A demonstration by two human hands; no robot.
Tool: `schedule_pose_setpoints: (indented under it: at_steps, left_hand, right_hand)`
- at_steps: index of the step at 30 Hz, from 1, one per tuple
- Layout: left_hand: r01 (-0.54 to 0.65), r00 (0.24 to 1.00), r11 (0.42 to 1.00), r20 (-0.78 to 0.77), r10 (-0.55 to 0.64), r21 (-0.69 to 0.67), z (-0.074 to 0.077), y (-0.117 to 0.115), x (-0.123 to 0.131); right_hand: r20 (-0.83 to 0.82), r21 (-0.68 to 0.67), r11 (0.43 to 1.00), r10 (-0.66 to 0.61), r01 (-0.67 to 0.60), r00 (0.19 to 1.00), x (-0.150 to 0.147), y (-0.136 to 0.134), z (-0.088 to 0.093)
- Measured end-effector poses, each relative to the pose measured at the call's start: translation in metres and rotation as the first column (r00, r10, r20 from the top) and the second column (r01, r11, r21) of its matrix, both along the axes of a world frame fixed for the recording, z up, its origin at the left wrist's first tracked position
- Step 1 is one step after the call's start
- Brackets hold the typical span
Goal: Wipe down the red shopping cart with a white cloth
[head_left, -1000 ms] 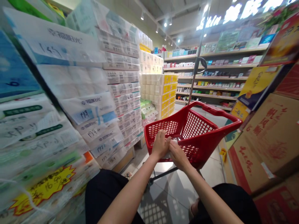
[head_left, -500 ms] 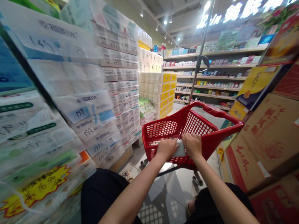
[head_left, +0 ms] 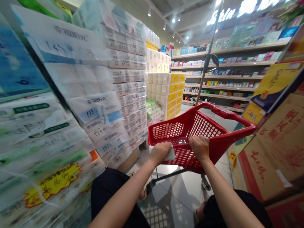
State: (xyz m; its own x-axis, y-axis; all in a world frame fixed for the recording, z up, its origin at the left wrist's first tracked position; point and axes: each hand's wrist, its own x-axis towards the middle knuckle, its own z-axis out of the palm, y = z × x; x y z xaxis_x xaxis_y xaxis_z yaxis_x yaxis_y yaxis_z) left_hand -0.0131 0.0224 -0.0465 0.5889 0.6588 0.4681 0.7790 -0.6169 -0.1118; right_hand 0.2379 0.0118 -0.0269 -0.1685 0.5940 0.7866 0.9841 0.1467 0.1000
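Note:
A red plastic shopping cart basket (head_left: 213,126) stands in front of me in a shop aisle. My left hand (head_left: 160,152) presses a white cloth (head_left: 170,154) against the basket's near left rim, fingers closed over it. My right hand (head_left: 200,147) grips the near rim to the right of it, fingers curled over the edge. The basket looks empty inside. A grey pole (head_left: 206,63) rises from behind the basket.
Stacks of packaged toilet paper and tissue (head_left: 95,95) wall the left side. Cardboard boxes (head_left: 277,139) crowd the right. Yellow and white paper packs (head_left: 166,91) stand ahead, with product shelves (head_left: 225,76) at the back. The floor is grey tile (head_left: 178,196).
My hands were together at the middle of the near rim; now they are apart. The left hand slid the white cloth to the left along the rim, and the right hand stayed gripping.

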Motion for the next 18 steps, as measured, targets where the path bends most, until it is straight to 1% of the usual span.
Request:
schedule_pose_setpoints:
  at_steps: [2,5,7,8,10,13,15,18]
  left_hand:
    - [0.004,1.000,0.999,0.011,-0.004,-0.032,-0.003,0.002,-0.027]
    - [0.089,0.995,0.993,0.050,-0.085,-0.083,-0.003,0.003,-0.061]
    - [0.133,0.989,0.986,0.081,-0.126,-0.101,-0.001,0.003,-0.072]
    - [0.129,0.989,0.986,0.093,-0.119,-0.104,-0.001,0.002,-0.073]
    - [0.070,0.991,0.992,0.117,-0.058,-0.102,-0.002,-0.002,-0.068]
    - [-0.042,0.987,0.996,0.153,0.054,-0.081,-0.007,-0.009,-0.048]
    - [-0.079,0.980,0.995,0.175,0.089,-0.061,-0.010,-0.016,-0.033]
    - [-0.082,0.980,0.996,0.181,0.086,-0.030,-0.013,-0.027,-0.010]
  right_hand:
    - [0.003,-0.008,1.000,0.016,-0.016,1.000,0.001,0.002,0.000]
    - [0.000,-0.039,0.999,0.030,-0.030,1.000,0.001,0.005,0.002]
    - [-0.012,-0.067,0.997,0.028,-0.029,1.000,0.001,0.007,0.004]
    - [-0.020,-0.087,0.996,0.022,-0.024,1.000,0.000,0.008,0.005]
    - [-0.039,-0.145,0.989,0.000,-0.005,0.999,0.000,0.009,0.009]
    - [-0.060,-0.241,0.970,-0.029,0.013,0.998,0.002,0.010,0.016]
    - [-0.081,-0.249,0.968,-0.048,0.026,0.996,0.004,0.011,0.019]
    - [-0.155,-0.207,0.976,-0.100,0.067,0.983,0.002,0.011,0.021]
